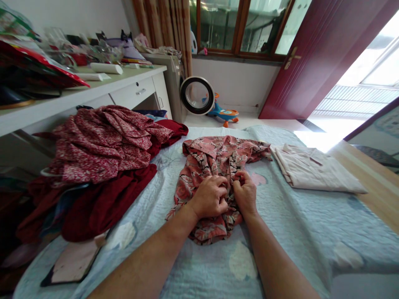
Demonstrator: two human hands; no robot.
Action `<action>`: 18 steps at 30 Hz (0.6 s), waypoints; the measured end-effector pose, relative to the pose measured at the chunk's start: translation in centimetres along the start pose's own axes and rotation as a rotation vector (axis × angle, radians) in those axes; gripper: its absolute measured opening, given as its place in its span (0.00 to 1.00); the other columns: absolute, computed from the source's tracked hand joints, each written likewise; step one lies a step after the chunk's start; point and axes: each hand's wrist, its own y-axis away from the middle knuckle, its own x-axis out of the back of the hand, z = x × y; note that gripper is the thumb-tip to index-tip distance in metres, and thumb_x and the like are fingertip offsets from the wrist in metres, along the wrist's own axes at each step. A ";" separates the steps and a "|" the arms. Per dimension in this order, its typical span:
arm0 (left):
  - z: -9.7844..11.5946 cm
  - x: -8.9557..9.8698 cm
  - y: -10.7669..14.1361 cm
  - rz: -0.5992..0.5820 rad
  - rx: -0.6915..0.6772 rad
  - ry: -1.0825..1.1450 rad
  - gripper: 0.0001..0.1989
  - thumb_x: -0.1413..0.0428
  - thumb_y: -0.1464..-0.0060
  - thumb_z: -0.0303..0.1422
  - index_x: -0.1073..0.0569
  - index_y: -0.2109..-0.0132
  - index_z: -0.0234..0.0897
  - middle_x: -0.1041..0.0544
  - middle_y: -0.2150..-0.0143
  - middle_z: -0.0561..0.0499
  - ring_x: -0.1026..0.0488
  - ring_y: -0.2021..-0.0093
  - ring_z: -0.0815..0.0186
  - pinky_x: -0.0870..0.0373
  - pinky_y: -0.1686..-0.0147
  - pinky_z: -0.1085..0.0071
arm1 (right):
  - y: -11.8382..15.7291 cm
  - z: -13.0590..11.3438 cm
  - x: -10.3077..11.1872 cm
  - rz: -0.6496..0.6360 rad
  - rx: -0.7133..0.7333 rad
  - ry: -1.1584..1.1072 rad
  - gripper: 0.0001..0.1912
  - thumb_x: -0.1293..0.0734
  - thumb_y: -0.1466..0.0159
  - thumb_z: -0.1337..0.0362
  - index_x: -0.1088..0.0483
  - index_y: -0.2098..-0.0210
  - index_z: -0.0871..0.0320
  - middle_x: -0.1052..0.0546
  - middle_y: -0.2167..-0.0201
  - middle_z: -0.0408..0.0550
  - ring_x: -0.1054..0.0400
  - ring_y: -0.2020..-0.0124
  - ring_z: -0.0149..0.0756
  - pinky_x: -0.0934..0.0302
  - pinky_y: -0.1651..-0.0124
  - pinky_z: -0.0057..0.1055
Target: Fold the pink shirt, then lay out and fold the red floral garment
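One floral shirt is lying right in the middle of the pale blue cover, collar end pointing away from the person, and both hands are working at its front. The left hand is resting on the cloth with its fingers curling under; the fingertips are hiding, so whether they are gripping, I cannot tell. The right hand, just beside it, is closing thumb and fingers on the shirt's front edge. One sleeve is stretching out to the right, ending just beside a folded cream garment that is lying flat.

Over on the left, a red-and-white patterned garment is heaping up in loose folds, and dark red cloth is spreading out beneath and around it. Nearer the person, a flat pale pink item with a dark edge is lying on the cover.

Farther out, a cluttered counter is running along the left wall, two white rolls sitting on top. Beyond it, a washing machine is showing its round door swung open, a blue and orange toy is standing nearby, and a dark red door is standing open on the right.
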 end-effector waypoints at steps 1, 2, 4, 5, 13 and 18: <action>-0.1 -0.1 0.0 -0.021 0.011 0.033 0.03 0.44 0.53 0.28 0.25 0.70 0.38 0.25 0.59 0.45 0.29 0.58 0.59 0.35 0.54 0.64 | 0.0 0.0 0.1 0.015 0.005 0.007 0.09 0.41 0.45 0.65 0.30 0.67 0.56 0.28 0.73 0.42 0.36 0.71 0.35 0.42 0.64 0.30; -0.3 -0.3 0.0 -0.032 0.036 0.057 0.04 0.45 0.50 0.30 0.26 0.71 0.38 0.25 0.62 0.46 0.29 0.62 0.61 0.35 0.58 0.66 | 0.0 0.1 0.2 0.027 0.009 0.019 0.09 0.41 0.46 0.65 0.30 0.69 0.56 0.28 0.73 0.43 0.35 0.70 0.36 0.42 0.63 0.31; -0.7 -0.6 0.0 -0.005 0.130 0.083 0.11 0.49 0.42 0.34 0.28 0.71 0.39 0.26 0.68 0.48 0.29 0.67 0.63 0.37 0.65 0.69 | 0.0 0.1 0.5 0.039 0.003 0.039 0.08 0.40 0.45 0.63 0.30 0.72 0.56 0.27 0.74 0.44 0.35 0.69 0.37 0.42 0.62 0.32; -0.8 -0.8 -0.1 0.027 0.195 0.091 0.13 0.51 0.39 0.36 0.29 0.70 0.39 0.26 0.69 0.49 0.29 0.68 0.64 0.37 0.66 0.69 | 0.0 0.1 0.6 0.043 -0.010 0.044 0.09 0.40 0.43 0.61 0.30 0.73 0.56 0.27 0.74 0.44 0.35 0.70 0.37 0.42 0.62 0.32; -1.6 -1.5 -0.8 -0.007 0.609 -0.086 0.22 0.39 0.49 0.44 0.30 0.50 0.39 0.22 0.67 0.45 0.23 0.63 0.52 0.35 0.65 0.67 | -0.5 0.5 1.0 0.125 -0.074 0.112 0.12 0.36 0.43 0.55 0.29 0.69 0.57 0.35 0.81 0.38 0.42 0.78 0.32 0.48 0.71 0.30; -1.4 -1.6 -0.7 -0.050 0.649 -0.177 0.22 0.42 0.47 0.41 0.31 0.48 0.37 0.21 0.66 0.41 0.22 0.62 0.50 0.33 0.64 0.64 | -0.7 1.1 1.7 0.089 -0.028 0.330 0.13 0.38 0.46 0.61 0.25 0.66 0.56 0.31 0.80 0.42 0.41 0.78 0.35 0.51 0.71 0.31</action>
